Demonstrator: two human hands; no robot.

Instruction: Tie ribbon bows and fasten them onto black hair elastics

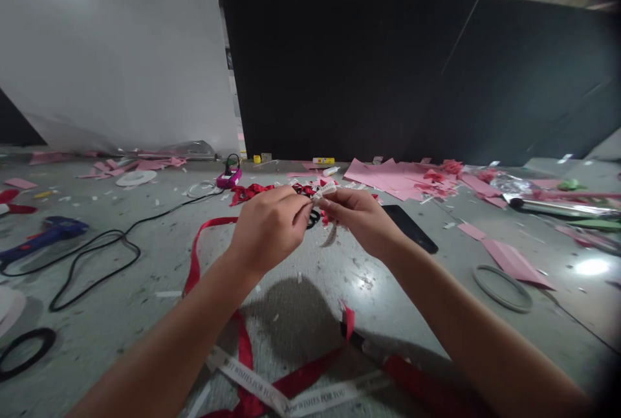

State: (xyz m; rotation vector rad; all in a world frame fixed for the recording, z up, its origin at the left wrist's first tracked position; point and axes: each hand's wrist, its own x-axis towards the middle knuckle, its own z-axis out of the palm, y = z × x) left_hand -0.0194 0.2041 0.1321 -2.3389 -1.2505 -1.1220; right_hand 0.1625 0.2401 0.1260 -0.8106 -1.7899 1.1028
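Observation:
Above the middle of the grey worktop, my left hand (pixel 272 224) and my right hand (pixel 361 219) meet, fingertips pinched together. Between them is a white printed ribbon (pixel 326 191), folded into a small bow or loop, its tail hanging below my right fingers. Red ribbon bits (pixel 252 193) lie behind my left hand. A long red ribbon (pixel 195 256) runs down past my left forearm. Close to me, a white ribbon printed "BEST WISHES FOR YOU" (pixel 252 382) lies across red ribbon. A black ring-shaped handle (pixel 314 217) shows partly beneath my fingers.
A blue glue gun (pixel 53 231) with a black cord (pixel 138 251) lies left, near a magenta power block (pixel 229 177). Pink paper (pixel 378 178) is spread at the back right. A flat black phone-like slab (pixel 410 227) and a grey ring (pixel 502 288) lie right. Panels stand behind.

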